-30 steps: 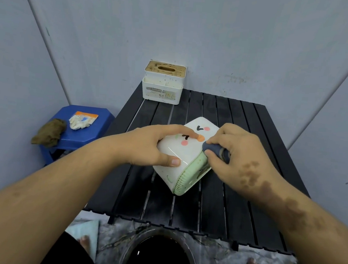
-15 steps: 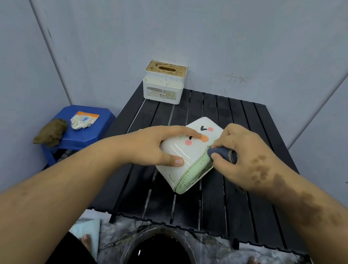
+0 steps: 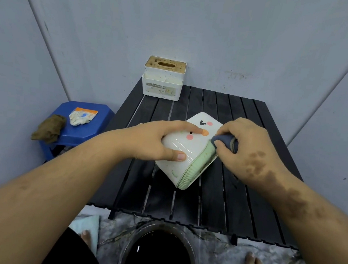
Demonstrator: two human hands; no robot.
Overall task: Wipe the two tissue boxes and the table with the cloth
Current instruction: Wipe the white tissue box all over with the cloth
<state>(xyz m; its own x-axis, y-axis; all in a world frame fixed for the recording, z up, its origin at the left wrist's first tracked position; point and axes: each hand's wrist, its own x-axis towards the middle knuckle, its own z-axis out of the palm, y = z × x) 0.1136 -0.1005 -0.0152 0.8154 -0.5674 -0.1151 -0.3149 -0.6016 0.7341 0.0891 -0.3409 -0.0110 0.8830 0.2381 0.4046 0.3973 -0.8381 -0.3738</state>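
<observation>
A white tissue box with a cartoon face and a green ribbed base [image 3: 190,152] lies tilted on its side in the middle of the black slatted table [image 3: 236,201]. My left hand [image 3: 155,140] grips its left side, thumb on the near face. My right hand [image 3: 250,149] presses a bunched dark blue-grey cloth [image 3: 224,140] against the box's right edge by the green base. A second tissue box [image 3: 163,79], white with a wooden slotted lid and speckled with dirt, stands upright at the table's far left corner.
A blue plastic stool [image 3: 80,127] stands left of the table with a brown rag [image 3: 49,128] and a crumpled packet [image 3: 82,116] on it. A dark round basin [image 3: 159,254] sits on the floor under the table's near edge. Bare feet show beside it. Grey walls close in.
My right hand with the cloth has slid a little along the box's right edge, from lower to higher. The left hand keeps its hold and the box stays in place.
</observation>
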